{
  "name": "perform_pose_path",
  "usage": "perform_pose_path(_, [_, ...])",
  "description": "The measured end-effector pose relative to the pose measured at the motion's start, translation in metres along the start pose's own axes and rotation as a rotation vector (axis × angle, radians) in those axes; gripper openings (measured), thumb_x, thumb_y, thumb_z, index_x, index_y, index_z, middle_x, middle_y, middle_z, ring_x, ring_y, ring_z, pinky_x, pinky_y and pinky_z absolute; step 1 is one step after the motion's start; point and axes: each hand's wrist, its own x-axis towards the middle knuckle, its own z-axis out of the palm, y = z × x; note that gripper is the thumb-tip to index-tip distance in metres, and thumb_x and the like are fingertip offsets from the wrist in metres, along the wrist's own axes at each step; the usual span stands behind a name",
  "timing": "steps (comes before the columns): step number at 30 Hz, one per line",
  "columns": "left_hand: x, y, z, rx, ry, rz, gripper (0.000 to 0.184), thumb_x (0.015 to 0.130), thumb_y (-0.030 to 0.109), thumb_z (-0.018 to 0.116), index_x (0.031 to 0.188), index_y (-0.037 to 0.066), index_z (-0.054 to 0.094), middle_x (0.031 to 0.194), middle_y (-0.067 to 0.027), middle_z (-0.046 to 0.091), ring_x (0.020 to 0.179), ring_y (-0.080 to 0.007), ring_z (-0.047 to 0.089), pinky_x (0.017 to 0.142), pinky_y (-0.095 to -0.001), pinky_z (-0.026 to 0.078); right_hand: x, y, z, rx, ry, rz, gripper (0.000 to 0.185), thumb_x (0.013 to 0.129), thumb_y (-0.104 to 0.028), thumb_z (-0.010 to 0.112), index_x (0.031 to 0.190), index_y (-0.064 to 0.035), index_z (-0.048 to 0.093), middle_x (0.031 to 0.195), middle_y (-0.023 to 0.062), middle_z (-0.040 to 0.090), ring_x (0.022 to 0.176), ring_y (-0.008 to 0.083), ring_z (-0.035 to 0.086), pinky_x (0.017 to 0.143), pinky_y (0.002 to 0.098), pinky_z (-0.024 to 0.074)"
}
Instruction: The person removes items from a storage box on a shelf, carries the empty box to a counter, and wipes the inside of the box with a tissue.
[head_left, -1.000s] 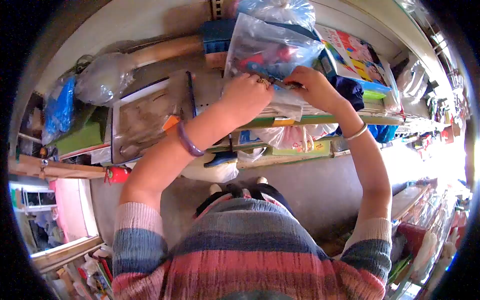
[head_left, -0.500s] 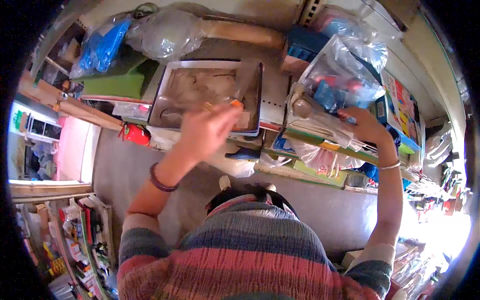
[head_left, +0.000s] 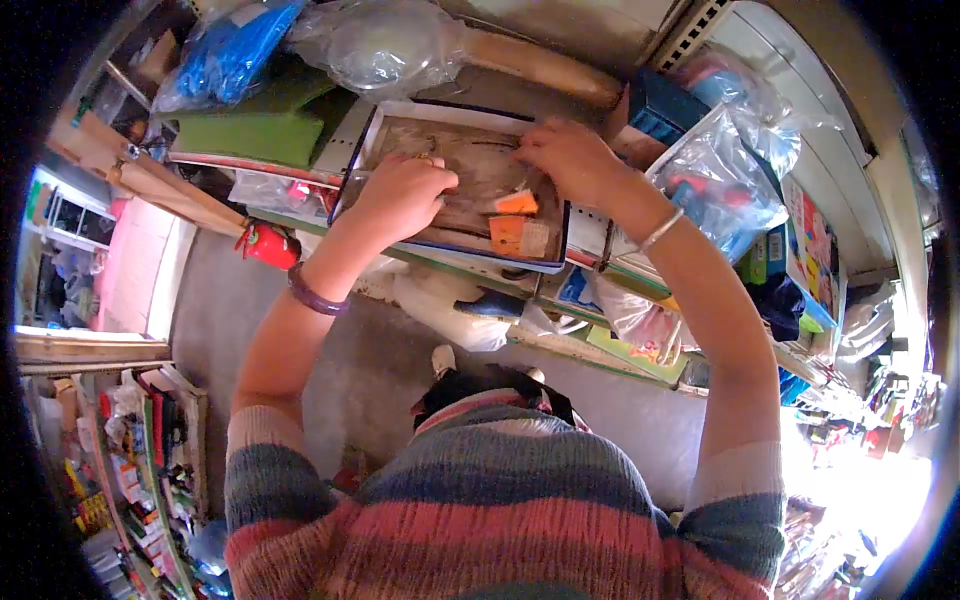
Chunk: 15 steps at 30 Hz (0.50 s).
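A shallow box (head_left: pixel 545 265) with a dark blue rim lies on the shelf before me, its inside brown and worn. Over its left part is my left hand (head_left: pixel 400 198), the fingers curled closed; whatever may be in them is hidden. My right hand (head_left: pixel 585 168) reaches across the far right corner, fingertips pinched together near the box's inner far side, and I cannot make out what they hold. Between and below the hands, an orange piece (head_left: pixel 516 203) and an orange-and-white packet (head_left: pixel 507 236) lie in the box's right part.
Clear plastic wrapping (head_left: pixel 380 50) and a blue bagged item (head_left: pixel 235 50) sit behind, beside a green box (head_left: pixel 260 130). To the right are plastic-bagged goods (head_left: pixel 715 190). A red extinguisher-like bottle (head_left: pixel 268 245) hangs at the shelf's left front. White bags (head_left: pixel 450 305) lie beneath.
My right hand has left the bagged goods on the right and come over the box. My left hand has shifted up and slightly left, uncovering the orange pieces.
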Motion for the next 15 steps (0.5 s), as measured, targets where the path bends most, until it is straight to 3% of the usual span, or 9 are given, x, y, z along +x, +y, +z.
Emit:
perform_pose_path(2, [0.002, -0.007, 0.002, -0.001, -0.028, -0.016, 0.018, 0.077, 0.015, 0.063, 0.093, 0.006, 0.06, 0.096, -0.014, 0.061, 0.086, -0.0338, 0.059, 0.074, -0.0437, 0.047, 0.008, 0.002, 0.009, -0.073, -0.042, 0.023, 0.025, 0.07, -0.004, 0.058, 0.094, -0.008, 0.063, 0.105, 0.0075, 0.057, 0.102, 0.0272, 0.052, 0.085, 0.0365, 0.0472])
perform_pose_path(5, [0.004, -0.006, -0.009, -0.075, -0.004, -0.235, 0.015, 0.079, 0.016, 0.061, 0.092, 0.009, 0.062, 0.081, -0.0123, 0.063, 0.079, -0.0318, 0.061, 0.071, -0.0422, 0.047, 0.015, 0.004, 0.011, -0.068, -0.065, 0.145, 0.019, 0.071, -0.006, 0.058, 0.089, -0.0086, 0.063, 0.101, 0.0059, 0.058, 0.099, 0.0248, 0.053, 0.083, 0.0342, 0.048])
perform_pose_path(6, [0.002, -0.007, -0.015, -0.119, 0.088, -0.198, 0.014, 0.083, 0.017, 0.057, 0.093, 0.008, 0.06, 0.077, -0.0135, 0.063, 0.076, -0.0334, 0.061, 0.067, -0.0424, 0.048, 0.016, 0.004, 0.01, -0.046, -0.065, 0.199, 0.017, 0.071, -0.007, 0.058, 0.087, -0.0088, 0.062, 0.1, 0.0053, 0.058, 0.098, 0.024, 0.053, 0.082, 0.0334, 0.0482])
perform_pose_path(10, [0.005, -0.023, -0.01, -0.33, 0.381, -0.197, 0.017, 0.088, 0.017, 0.051, 0.098, 0.004, 0.056, 0.088, -0.0158, 0.064, 0.082, -0.0343, 0.061, 0.069, -0.0404, 0.047, 0.01, 0.013, 0.0, -0.032, 0.074, 0.09, 0.015, 0.069, -0.007, 0.058, 0.084, -0.0092, 0.061, 0.097, 0.0041, 0.058, 0.097, 0.0233, 0.053, 0.081, 0.033, 0.0488])
perform_pose_path(13, [0.007, -0.027, -0.012, -0.407, 0.366, -0.347, 0.022, 0.09, 0.018, 0.05, 0.107, 0.004, 0.051, 0.091, -0.0171, 0.063, 0.084, -0.0354, 0.06, 0.071, -0.0398, 0.047, 0.004, 0.013, -0.009, -0.049, 0.213, 0.079, 0.014, 0.068, -0.007, 0.058, 0.082, -0.0094, 0.06, 0.094, 0.0036, 0.058, 0.096, 0.0233, 0.054, 0.08, 0.0334, 0.049])
perform_pose_path(15, [0.008, -0.031, -0.007, -0.414, 0.423, -0.336, 0.024, 0.092, 0.021, 0.048, 0.109, 0.005, 0.049, 0.09, -0.0171, 0.064, 0.086, -0.0317, 0.062, 0.07, -0.0382, 0.048, -0.001, 0.015, -0.012, -0.038, 0.326, 0.073, 0.015, 0.068, -0.006, 0.059, 0.082, -0.0097, 0.06, 0.092, 0.0035, 0.058, 0.095, 0.0232, 0.054, 0.079, 0.0336, 0.0488])
